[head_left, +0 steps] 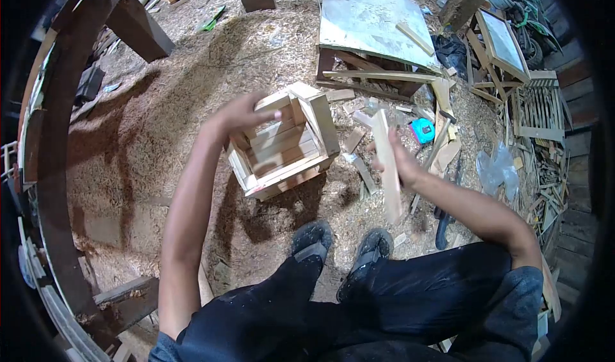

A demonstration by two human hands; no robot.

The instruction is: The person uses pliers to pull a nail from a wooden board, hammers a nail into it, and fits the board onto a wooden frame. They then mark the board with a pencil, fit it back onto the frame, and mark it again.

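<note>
My left hand (241, 115) is closed over the far left wall of a small wooden box (282, 177), its thumb reaching over the inside. The box is built of pale slats and tilts with its opening toward me; a dark shadow lies on the floor below it. In my right hand (402, 162) is a flat wooden board (386, 163), held nearly upright to the right of the box, with the fingers behind it. A gap separates the board from the box.
Sawdust and wood offcuts (364, 173) cover the floor. To the right lie a blue tape measure (423, 131), a hammer (442, 131) and a plastic bag (498, 170). A low table (371, 16) with a pale top stands ahead; a dark post (138, 29) rises at left.
</note>
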